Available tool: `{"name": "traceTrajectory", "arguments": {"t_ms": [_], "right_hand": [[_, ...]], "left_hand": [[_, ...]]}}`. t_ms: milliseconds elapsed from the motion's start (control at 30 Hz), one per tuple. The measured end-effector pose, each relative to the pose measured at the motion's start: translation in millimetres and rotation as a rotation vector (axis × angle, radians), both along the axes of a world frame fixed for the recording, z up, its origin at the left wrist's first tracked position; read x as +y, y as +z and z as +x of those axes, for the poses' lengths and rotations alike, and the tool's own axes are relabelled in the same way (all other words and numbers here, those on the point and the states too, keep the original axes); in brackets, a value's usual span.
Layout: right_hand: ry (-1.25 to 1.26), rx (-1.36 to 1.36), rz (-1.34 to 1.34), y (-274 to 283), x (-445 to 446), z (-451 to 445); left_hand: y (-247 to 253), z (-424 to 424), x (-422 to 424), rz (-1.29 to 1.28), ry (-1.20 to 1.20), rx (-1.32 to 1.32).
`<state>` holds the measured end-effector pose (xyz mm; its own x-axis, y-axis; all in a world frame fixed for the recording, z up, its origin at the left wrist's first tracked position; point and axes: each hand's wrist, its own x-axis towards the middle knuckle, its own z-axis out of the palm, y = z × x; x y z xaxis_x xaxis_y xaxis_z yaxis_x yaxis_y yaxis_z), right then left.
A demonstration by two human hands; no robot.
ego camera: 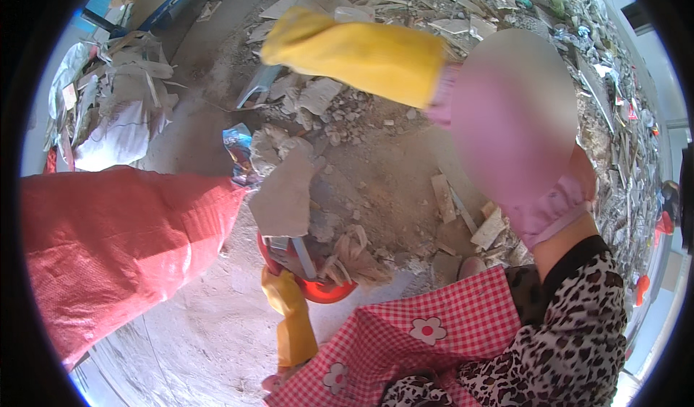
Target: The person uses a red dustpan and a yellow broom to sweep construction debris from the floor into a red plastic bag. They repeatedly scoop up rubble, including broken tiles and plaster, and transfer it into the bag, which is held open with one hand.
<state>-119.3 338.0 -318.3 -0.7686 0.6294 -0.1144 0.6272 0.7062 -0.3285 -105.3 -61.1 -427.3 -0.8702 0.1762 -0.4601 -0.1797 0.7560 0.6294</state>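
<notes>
My left hand (283, 293), in a yellow rubber glove, is on the rim of a red plastic basin (325, 292) low in the middle of the view. The basin holds debris: a flat grey board piece (282, 201) sticking up, a light metal or plastic strip (304, 258) and a crumpled brown plastic bag (358, 255). My right hand (293, 35), in a long yellow glove, reaches out over the rubble at the top. It is blurred, and its fingers cannot be made out.
A full red woven sack (124, 244) lies at the left. Above it stands a pale sack of scraps (122, 103). A large heap of rubble and litter (542, 6) spreads along the top and right. Wooden pieces (490, 228) lie near my feet. A blurred patch hides part of my right arm.
</notes>
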Motion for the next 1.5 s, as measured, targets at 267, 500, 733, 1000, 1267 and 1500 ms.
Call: {"name": "traceTrajectory", "arguments": {"t_ms": [267, 500, 733, 1000, 1267, 1500], "right_hand": [[0.304, -0.057, 0.187, -139.5, 20.1, -95.6], [0.199, -0.298, -0.155, -50.4, 18.5, 26.8], [0.187, -0.538, -0.117, -45.1, 1.2, 182.7], [-0.640, -0.390, 0.049, 32.5, 30.0, 275.6], [-0.378, -0.312, -0.097, -65.5, 37.9, 335.2], [-0.549, -0.175, -0.613, -16.3, -48.9, 269.0]], "left_hand": [[2.6, 6.6, 6.4, 0.036, 0.050, 0.018], [16.2, 3.9, 2.8, 0.197, 0.138, 0.015], [14.8, 1.6, -0.2, 0.060, -0.033, -0.035], [30.9, -5.4, 7.7, -0.053, -0.176, -0.148], [23.2, 9.6, 39.3, 0.116, -0.261, -0.180], [-2.4, 30.1, 101.6, -0.018, -0.521, -0.207]]}}
